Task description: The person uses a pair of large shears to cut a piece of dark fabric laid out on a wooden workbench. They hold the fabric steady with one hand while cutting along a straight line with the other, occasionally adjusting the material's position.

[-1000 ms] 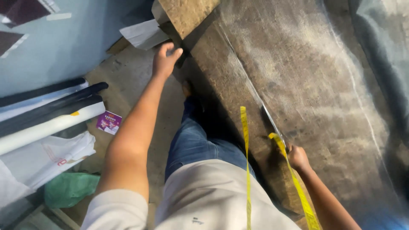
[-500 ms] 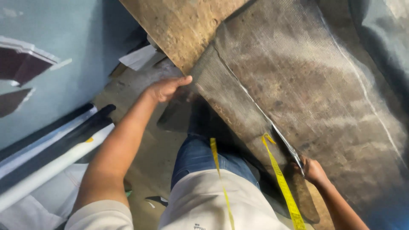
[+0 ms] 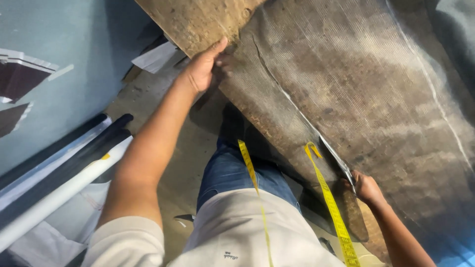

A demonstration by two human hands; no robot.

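A large worn brown sheet of stiff matting point(image 3: 356, 89) lies across a work surface in front of me. My left hand point(image 3: 204, 69) grips its near edge at the upper middle, thumb on top. My right hand point(image 3: 365, 187) holds a pair of scissors point(image 3: 336, 160) whose blades sit in a long cut running through the sheet. A yellow measuring tape point(image 3: 326, 198) hangs from my neck, with one end lying on the sheet by the scissors and the other point(image 3: 250, 168) over my jeans.
Black and white rolls point(image 3: 64, 173) lean at the left against a blue wall point(image 3: 59, 49). Paper scraps point(image 3: 156, 57) lie on the dusty floor point(image 3: 163, 128). A blue-grey cloth point(image 3: 455, 29) sits at the far right.
My left hand has moved right and closer along the sheet's edge and taken hold of it. The view has shifted nearer to the sheet; the right hand stays on the scissors.
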